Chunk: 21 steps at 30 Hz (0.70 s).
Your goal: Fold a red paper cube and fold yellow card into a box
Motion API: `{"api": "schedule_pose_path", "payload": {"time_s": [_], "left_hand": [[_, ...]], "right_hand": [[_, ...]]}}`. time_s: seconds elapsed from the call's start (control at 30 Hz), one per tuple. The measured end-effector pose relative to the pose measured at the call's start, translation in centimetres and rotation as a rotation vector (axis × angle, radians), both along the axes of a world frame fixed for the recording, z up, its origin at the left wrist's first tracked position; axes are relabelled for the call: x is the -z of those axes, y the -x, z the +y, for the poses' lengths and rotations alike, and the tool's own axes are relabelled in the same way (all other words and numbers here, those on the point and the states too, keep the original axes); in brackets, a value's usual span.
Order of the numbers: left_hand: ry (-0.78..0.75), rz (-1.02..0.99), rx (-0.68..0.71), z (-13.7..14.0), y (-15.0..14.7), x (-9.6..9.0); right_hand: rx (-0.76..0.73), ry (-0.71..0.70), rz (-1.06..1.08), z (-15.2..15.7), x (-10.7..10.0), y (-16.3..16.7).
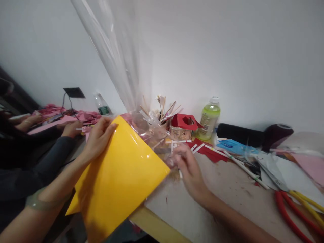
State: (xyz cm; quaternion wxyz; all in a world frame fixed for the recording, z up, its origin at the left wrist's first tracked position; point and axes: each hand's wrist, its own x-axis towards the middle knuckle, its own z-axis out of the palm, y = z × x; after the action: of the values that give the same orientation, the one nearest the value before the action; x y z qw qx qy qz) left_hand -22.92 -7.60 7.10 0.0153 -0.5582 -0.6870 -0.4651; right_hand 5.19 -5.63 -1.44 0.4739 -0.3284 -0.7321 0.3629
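My left hand [101,135] pinches the top corner of a glossy yellow sheet [126,168], which hangs folded over at the left, above the table's front edge. A green bangle [48,199] is on my left wrist. Just past the sheet's right corner, my right hand [188,168] has its fingers curled together, slightly blurred. Something clear, perhaps plastic film, shows at its fingertips, but I cannot make it out. Several white sticks [198,147] lie beyond that hand, by a red paper piece [215,154].
A tall roll of clear film [118,50] leans against the wall. Behind my hands stand a red-topped box [181,131] and a green drink bottle [209,118]. Red-handled scissors [280,206] lie at the right. A co-worker's hand [72,129] works among pink pieces at the left.
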Motion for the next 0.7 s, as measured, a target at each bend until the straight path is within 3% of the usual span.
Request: {"api": "schedule_pose_path", "payload": {"time_s": [0.13,0.2,0.27,0.4,0.53,0.7], "left_hand": [[0.050,0.226,0.246,0.2,-4.4,-2.5],[0.130,0.308,0.349,0.9,-7.2,-2.9],[0.209,0.417,0.434,1.9,-10.0,-2.5],[0.190,0.660,0.643,4.0,-14.8,0.1],[0.122,0.688,0.744,5.6,-18.3,3.6],[0.029,0.643,0.813,6.1,-20.6,6.5]], "right_hand": [[-0.094,0.270,0.083,-0.4,-3.3,-2.8],[-0.145,0.438,0.137,-1.2,-4.3,-4.7],[-0.098,0.514,0.149,-2.1,-4.8,-6.6],[0.141,0.457,-0.021,-3.6,-4.5,-10.0],[0.309,0.373,-0.215,-4.8,-3.0,-12.3],[0.303,0.406,-0.232,-5.4,-0.5,-12.8]]}}
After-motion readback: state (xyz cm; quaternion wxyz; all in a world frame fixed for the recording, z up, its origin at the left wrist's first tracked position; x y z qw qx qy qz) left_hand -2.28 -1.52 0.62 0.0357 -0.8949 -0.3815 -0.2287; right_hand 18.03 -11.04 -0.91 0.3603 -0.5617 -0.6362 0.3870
